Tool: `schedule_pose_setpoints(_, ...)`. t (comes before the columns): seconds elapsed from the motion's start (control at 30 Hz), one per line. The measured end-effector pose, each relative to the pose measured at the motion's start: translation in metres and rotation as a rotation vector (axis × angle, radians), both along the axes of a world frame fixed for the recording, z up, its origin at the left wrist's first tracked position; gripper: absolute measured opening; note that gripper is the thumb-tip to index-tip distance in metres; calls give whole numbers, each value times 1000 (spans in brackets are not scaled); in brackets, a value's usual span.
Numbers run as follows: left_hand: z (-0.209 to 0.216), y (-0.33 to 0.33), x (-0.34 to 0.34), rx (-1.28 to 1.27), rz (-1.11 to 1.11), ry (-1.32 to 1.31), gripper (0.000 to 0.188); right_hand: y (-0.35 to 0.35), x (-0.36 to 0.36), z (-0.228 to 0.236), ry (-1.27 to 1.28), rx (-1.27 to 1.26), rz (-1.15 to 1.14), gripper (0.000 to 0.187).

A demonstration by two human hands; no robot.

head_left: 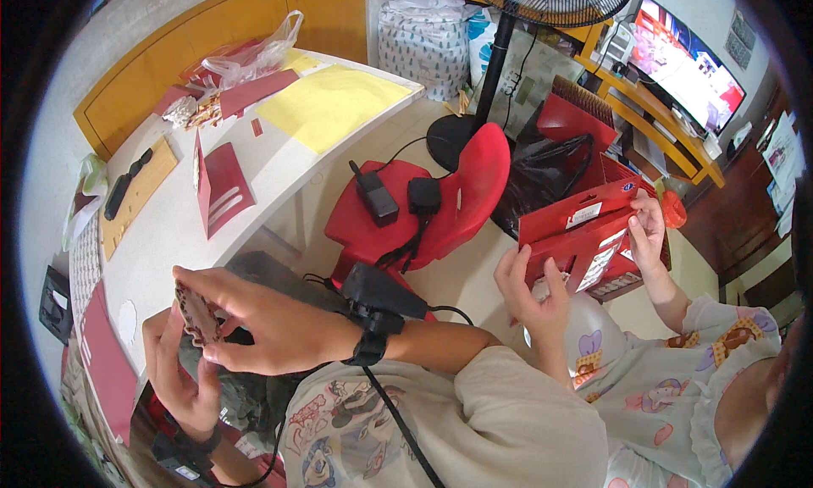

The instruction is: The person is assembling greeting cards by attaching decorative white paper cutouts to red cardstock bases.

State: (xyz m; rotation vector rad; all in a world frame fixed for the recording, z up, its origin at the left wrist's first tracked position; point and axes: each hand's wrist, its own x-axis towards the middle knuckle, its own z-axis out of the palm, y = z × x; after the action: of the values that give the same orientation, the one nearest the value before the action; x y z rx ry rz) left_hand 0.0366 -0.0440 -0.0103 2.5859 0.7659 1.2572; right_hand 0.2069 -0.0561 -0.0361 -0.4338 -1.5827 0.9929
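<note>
I am holding a small brown patterned piece (pixel 196 313) between both hands, low at the left, just off the near edge of the white counter (pixel 182 225). My right hand (pixel 271 323) is reaching across my body, with thumb and fingers pinching the piece's upper and right edge; a black device is strapped on at the wrist. My left hand (pixel 179 378) is cupping the piece from below and behind, fingers curled about it, a black band sitting at that wrist too. What exactly the piece is, I cannot tell; it is looking like embossed card.

On the counter, a folded red card (pixel 222 187) is standing well apart from my hands, with yellow paper sheets (pixel 330 105) and a clear plastic bag (pixel 254 56) lying farther back. A red plastic chair (pixel 423 208) is standing beside the counter, carrying a black charger and cable (pixel 398 198). To my right another person's hands (pixel 593 263) are gripping a red paper box (pixel 584 230). A floor fan's base (pixel 457 136) is standing behind the chair.
</note>
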Motion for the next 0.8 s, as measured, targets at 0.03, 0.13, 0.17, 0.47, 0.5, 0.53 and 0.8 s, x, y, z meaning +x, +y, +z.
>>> schedule_pose_setpoints(0.03, 1, 0, 1, 0, 1, 0, 45, -1, 1, 1, 0, 0, 1, 69)
schedule_pose_setpoints(0.13, 2, 0, 1, -15, -14, 0, 47, -2, 2, 6, -31, -47, 26, 70)
schedule_pose_setpoints(0.17, 1, 0, -1, -17, -7, 4, 47, -2, 1, 5, -38, -44, 21, 70)
schedule_pose_setpoints(0.47, 4, -3, -1, -52, -2, 18, 48, -4, 3, 6, -36, -50, 28, 71)
schedule_pose_setpoints(0.5, 2, -2, -3, -58, 0, 6, 48, -4, 3, 8, -50, -74, 43, 71)
schedule_pose_setpoints(0.53, 1, 1, -5, -41, 9, 6, 48, -1, -2, 6, -19, -3, -22, 69)
schedule_pose_setpoints(0.8, 2, 5, -5, -82, 0, 0, 46, 2, 2, 9, -63, -27, -23, 70)
